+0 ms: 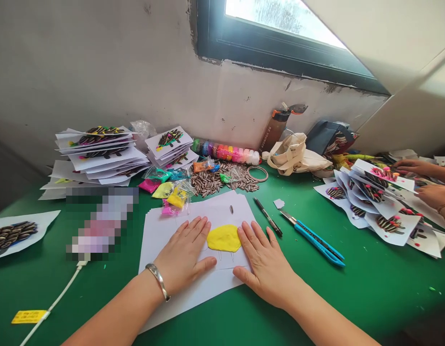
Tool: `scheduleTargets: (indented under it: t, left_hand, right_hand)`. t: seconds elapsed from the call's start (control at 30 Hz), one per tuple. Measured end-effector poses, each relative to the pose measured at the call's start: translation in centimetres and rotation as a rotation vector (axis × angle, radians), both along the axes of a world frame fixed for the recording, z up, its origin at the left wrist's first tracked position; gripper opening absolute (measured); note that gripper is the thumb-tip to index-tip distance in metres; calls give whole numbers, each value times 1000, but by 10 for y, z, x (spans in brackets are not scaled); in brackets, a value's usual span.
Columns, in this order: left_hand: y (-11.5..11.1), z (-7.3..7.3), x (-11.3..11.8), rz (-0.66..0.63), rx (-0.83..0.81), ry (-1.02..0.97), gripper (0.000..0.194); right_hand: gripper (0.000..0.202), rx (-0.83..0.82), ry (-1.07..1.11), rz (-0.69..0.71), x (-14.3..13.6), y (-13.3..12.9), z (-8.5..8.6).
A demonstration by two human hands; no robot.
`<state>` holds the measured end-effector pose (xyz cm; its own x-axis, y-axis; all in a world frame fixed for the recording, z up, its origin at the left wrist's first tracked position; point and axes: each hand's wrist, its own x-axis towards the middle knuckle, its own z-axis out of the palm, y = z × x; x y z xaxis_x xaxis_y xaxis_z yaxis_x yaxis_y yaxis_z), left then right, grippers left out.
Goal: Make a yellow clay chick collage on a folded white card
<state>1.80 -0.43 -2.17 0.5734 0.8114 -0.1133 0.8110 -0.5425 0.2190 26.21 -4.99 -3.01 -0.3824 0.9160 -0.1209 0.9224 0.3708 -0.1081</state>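
A flat yellow patch of modelling clay (224, 238) lies on a white paper sheet (161, 307), over a pencil outline with thin leg lines below it. My left hand (184, 254) rests flat on the sheet at the clay's left side, fingers stretched out. On the other side, my right hand (261, 262) lies flat with its fingers spread, the fingertips at the clay's right edge. One sunflower seed (231, 209) sits on the paper just above the clay. More sheets are stacked beneath this one.
Beyond the paper are bagged coloured clays (177, 194) and a heap of sunflower seeds (208, 182). A pen (267, 217) and a blue utility knife (316, 240) lie to the right. Stacked seed pictures (100, 154) stand back left, others (373, 197) at right, near another person's hands (431, 187).
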Motion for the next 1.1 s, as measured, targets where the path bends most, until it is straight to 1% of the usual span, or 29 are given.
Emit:
scheduleTargets:
  t: [0.2,0.4,0.57,0.7,0.77,0.93,1.1]
  left_hand:
    - [-1,-1,-1,-8,21,12,73]
    - [-1,-3,-2,-10,37,-9,73]
    - [-1,-4,-1,-6,42,-11,72]
    - [-2,-1,1,-2,33,15,73]
    - [-2,1,1,1,18,19,73]
    - [-2,3,2,2,-6,2,73]
    - [-3,2,3,10,-7,3,73]
  right_hand:
    - [76,32,26,10,0,-1,3]
    - [76,37,21,32,1,-1,1]
    - [80,172,19,63,-1,-3,5]
    - [79,242,12,101,-12,5,11]
    - [79,237,16,127,-18,10,11]
    - [80,148,16,154,-23,15,1]
    - [79,183,19,142,-21,13,1]
